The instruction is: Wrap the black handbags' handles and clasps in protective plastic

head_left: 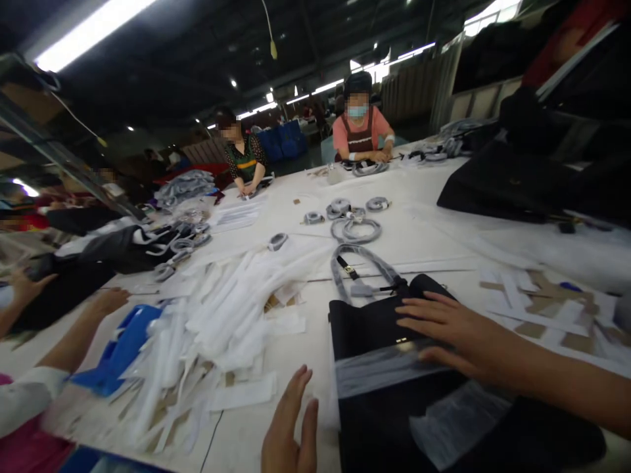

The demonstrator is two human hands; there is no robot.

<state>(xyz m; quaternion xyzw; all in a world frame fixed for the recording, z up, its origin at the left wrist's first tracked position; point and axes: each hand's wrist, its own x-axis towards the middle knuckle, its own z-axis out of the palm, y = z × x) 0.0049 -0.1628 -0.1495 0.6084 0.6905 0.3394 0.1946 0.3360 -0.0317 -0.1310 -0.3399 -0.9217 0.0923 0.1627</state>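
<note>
A black handbag (374, 322) lies flat on the white table (434, 243) in front of me, with a strip of clear plastic film (374, 371) across its middle and a grey strap (362, 266) looped at its top. My right hand (453, 332) rests flat on the bag, fingers stretched out toward the left. At the bottom edge my left hand (290, 430) hovers over the table just left of the bag, fingers straight and together, holding nothing.
A heap of white paper strips (221, 322) covers the table to the left, beside a blue tray (118, 351). Coiled grey straps (355, 226) lie further back. Black bags (513, 177) are piled at the right. Two people sit at the far side; another person's arms (73, 328) reach in at left.
</note>
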